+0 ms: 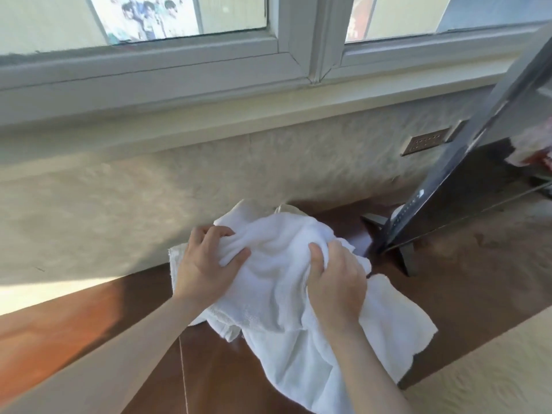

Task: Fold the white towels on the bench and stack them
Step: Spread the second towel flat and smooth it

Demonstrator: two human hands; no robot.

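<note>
A crumpled white towel [277,264] lies bunched in the middle of the brown wooden bench [89,333], with part of it hanging over the near edge. My left hand [206,264] grips a fold on the towel's left side. On its right side my right hand [334,279] grips another bunch of the cloth. More white towel cloth [397,321] spreads flat to the right, under and behind my right hand. Another white edge [174,264] shows just left of my left hand. How many towels make up the pile I cannot tell.
A dark flat screen [466,186] on a stand leans at the right end of the bench. A textured beige wall [149,189] with a window sill rises directly behind. A wall socket [424,141] sits near the screen. Pale carpet [493,369] lies at the lower right.
</note>
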